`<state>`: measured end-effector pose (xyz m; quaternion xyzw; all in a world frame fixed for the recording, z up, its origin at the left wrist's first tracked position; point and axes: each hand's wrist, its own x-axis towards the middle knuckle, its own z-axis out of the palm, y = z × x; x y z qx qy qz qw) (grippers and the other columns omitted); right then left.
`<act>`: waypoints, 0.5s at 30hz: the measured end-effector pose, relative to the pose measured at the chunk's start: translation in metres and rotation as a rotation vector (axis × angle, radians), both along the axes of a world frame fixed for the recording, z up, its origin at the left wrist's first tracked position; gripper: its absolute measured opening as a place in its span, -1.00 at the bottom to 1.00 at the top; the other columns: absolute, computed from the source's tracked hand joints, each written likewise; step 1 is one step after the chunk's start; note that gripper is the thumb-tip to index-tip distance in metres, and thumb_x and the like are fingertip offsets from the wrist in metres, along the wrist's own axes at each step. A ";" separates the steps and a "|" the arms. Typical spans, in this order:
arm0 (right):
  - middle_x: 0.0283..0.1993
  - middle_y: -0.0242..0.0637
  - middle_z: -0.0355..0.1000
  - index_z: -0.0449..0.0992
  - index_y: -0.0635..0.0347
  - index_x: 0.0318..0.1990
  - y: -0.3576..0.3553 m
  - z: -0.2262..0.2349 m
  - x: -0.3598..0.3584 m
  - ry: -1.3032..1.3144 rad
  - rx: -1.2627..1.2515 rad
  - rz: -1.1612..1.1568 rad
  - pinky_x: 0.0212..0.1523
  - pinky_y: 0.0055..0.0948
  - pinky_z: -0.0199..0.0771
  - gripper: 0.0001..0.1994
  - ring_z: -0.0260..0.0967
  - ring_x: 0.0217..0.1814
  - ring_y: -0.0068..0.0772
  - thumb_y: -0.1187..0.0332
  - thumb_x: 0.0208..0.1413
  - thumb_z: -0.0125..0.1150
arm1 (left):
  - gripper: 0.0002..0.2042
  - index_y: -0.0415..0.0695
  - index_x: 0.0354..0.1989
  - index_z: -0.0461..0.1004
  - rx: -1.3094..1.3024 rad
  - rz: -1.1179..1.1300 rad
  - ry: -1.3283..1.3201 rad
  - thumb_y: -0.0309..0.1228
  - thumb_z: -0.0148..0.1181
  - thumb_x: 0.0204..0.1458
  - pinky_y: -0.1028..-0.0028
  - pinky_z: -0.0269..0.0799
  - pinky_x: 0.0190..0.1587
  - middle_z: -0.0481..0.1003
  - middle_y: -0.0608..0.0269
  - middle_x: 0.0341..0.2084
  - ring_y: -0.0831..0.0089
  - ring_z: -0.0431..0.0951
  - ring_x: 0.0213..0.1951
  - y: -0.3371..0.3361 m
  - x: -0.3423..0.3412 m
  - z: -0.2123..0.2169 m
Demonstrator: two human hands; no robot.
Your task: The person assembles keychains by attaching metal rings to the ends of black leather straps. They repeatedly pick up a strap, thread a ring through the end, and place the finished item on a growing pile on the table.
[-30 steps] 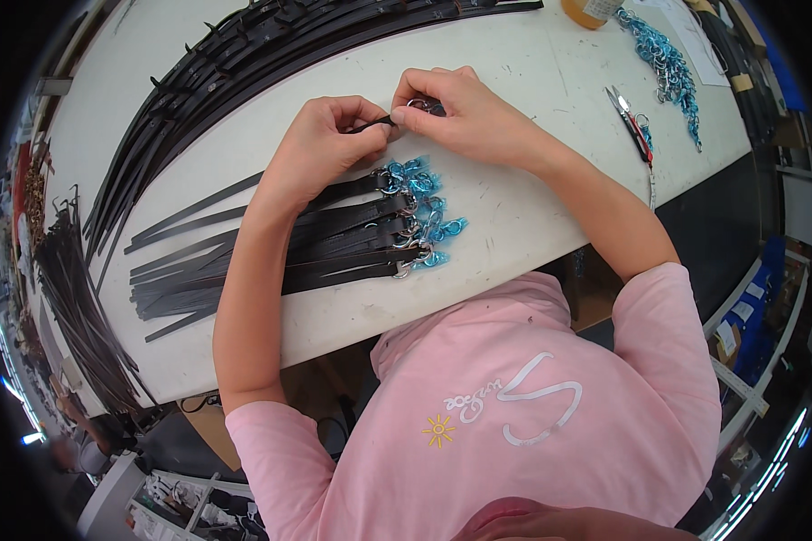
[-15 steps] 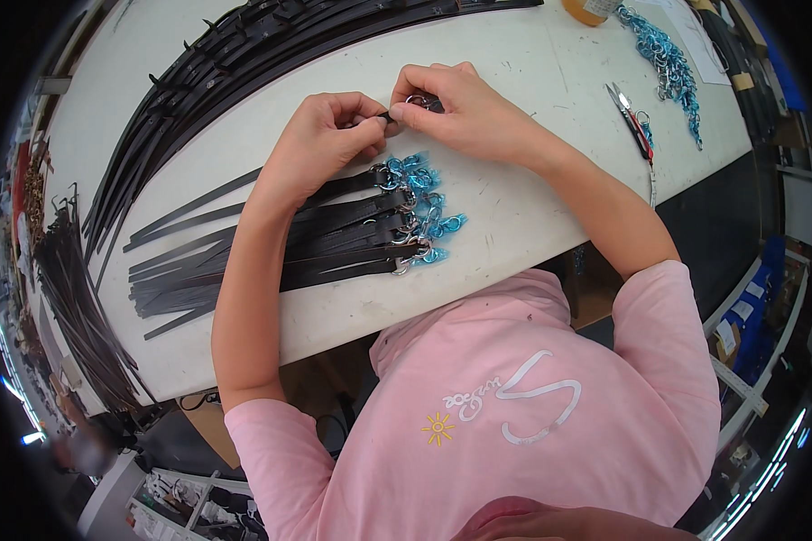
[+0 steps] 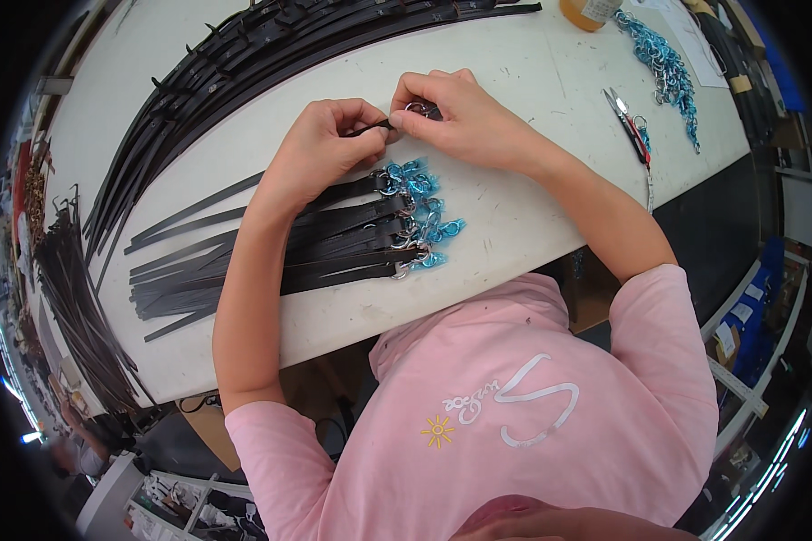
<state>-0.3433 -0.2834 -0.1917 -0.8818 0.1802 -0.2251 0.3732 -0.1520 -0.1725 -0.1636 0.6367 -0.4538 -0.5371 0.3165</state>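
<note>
Both hands meet above the white table [image 3: 505, 212]. My left hand [image 3: 329, 144] is closed in a pinch on a thin black strap [image 3: 372, 130]. Against its fingertips, my right hand [image 3: 456, 115] pinches the end of the same strap. A silver metal ring [image 3: 417, 107] shows between the right thumb and fingers, with a bit of black beside it; how it joins the strap is hidden. Just below the hands lies a row of black straps [image 3: 352, 238], their right ends fitted with silver rings and blue-wrapped metal hardware [image 3: 424, 212].
Long black belts [image 3: 271, 63] curve along the far left side. More thin straps [image 3: 77, 307] hang at the left edge. Red-handled thread snips [image 3: 630, 126], a blue-wrapped heap of rings [image 3: 663, 63] and a jar of amber liquid [image 3: 589, 11] sit on the right.
The hands stay together in nearly the same spot, slightly lower in the picture, still pinching the strap. At the lower left, a person's arm has come into sight.
</note>
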 end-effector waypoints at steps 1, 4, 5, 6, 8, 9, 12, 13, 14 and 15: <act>-0.38 -0.19 0.53 0.52 0.24 -0.27 0.000 0.002 0.000 0.022 0.040 0.004 -0.25 -0.33 0.40 -0.80 0.43 -0.34 -0.28 0.27 0.21 0.21 | -0.80 -0.25 -0.13 0.62 -0.009 0.012 0.018 -0.41 0.18 0.19 0.60 0.48 -0.18 0.61 0.34 -0.36 0.65 0.53 -0.35 0.000 0.000 -0.002; -0.37 -0.19 0.52 0.52 0.23 -0.26 0.001 0.006 -0.001 0.063 0.104 0.010 -0.21 -0.33 0.39 -0.80 0.42 -0.33 -0.28 0.26 0.21 0.20 | -0.80 -0.26 -0.13 0.61 -0.023 0.028 0.047 -0.41 0.18 0.19 0.61 0.48 -0.18 0.62 0.33 -0.34 0.65 0.53 -0.36 0.002 0.000 -0.005; -0.37 -0.19 0.52 0.52 0.23 -0.26 0.001 0.005 -0.001 0.058 0.084 0.008 -0.20 -0.32 0.39 -0.80 0.41 -0.32 -0.28 0.26 0.21 0.20 | -0.80 -0.26 -0.13 0.61 -0.027 0.029 0.052 -0.40 0.18 0.20 0.61 0.48 -0.18 0.62 0.33 -0.34 0.65 0.53 -0.36 0.002 0.000 -0.005; -0.36 -0.19 0.52 0.52 0.23 -0.26 0.001 0.005 -0.001 0.052 0.064 0.006 -0.18 -0.32 0.38 -0.79 0.41 -0.31 -0.28 0.25 0.21 0.20 | -0.80 -0.28 -0.16 0.61 -0.037 0.031 0.045 -0.41 0.19 0.17 0.62 0.48 -0.23 0.61 0.32 -0.37 0.66 0.53 -0.38 0.001 0.000 -0.005; -0.36 -0.20 0.52 0.52 0.23 -0.25 0.000 0.007 -0.001 0.087 0.116 0.012 -0.16 -0.32 0.38 -0.79 0.40 -0.31 -0.29 0.25 0.22 0.20 | -0.81 -0.31 -0.22 0.60 -0.056 0.036 0.031 -0.42 0.21 0.13 0.65 0.47 -0.31 0.59 0.30 -0.44 0.68 0.53 -0.42 0.001 -0.003 -0.005; -0.36 -0.21 0.52 0.52 0.23 -0.25 0.000 0.008 0.000 0.105 0.142 0.015 -0.16 -0.32 0.37 -0.79 0.39 -0.31 -0.29 0.25 0.22 0.20 | -0.81 -0.31 -0.23 0.60 -0.055 0.049 0.041 -0.43 0.21 0.12 0.65 0.47 -0.32 0.58 0.31 -0.45 0.67 0.53 -0.42 0.001 -0.003 -0.004; -0.36 -0.21 0.52 0.51 0.23 -0.25 0.000 0.007 -0.001 0.080 0.108 0.015 -0.16 -0.32 0.37 -0.80 0.39 -0.32 -0.29 0.25 0.21 0.20 | -0.81 -0.29 -0.20 0.60 -0.038 0.052 0.054 -0.42 0.20 0.15 0.64 0.46 -0.29 0.59 0.32 -0.43 0.68 0.52 -0.41 0.002 -0.003 -0.002; -0.36 -0.22 0.52 0.51 0.23 -0.25 0.000 0.006 -0.001 0.072 0.099 0.012 -0.16 -0.32 0.37 -0.80 0.39 -0.32 -0.30 0.25 0.21 0.20 | -0.81 -0.27 -0.16 0.61 -0.020 0.031 0.046 -0.41 0.19 0.18 0.64 0.47 -0.25 0.61 0.33 -0.39 0.68 0.52 -0.39 0.002 -0.001 -0.003; -0.36 -0.22 0.52 0.51 0.23 -0.26 0.001 0.005 -0.001 0.066 0.091 0.010 -0.16 -0.33 0.37 -0.80 0.39 -0.32 -0.30 0.26 0.21 0.20 | -0.80 -0.25 -0.13 0.61 -0.002 0.010 0.039 -0.39 0.18 0.22 0.63 0.47 -0.21 0.62 0.35 -0.35 0.69 0.52 -0.37 0.002 0.000 -0.003; -0.36 -0.22 0.52 0.51 0.24 -0.26 0.001 0.004 -0.002 0.060 0.082 0.007 -0.16 -0.33 0.37 -0.80 0.40 -0.32 -0.30 0.26 0.21 0.20 | -0.80 -0.25 -0.13 0.61 0.005 0.005 0.031 -0.39 0.18 0.22 0.63 0.47 -0.20 0.62 0.35 -0.35 0.69 0.52 -0.37 0.001 0.000 -0.003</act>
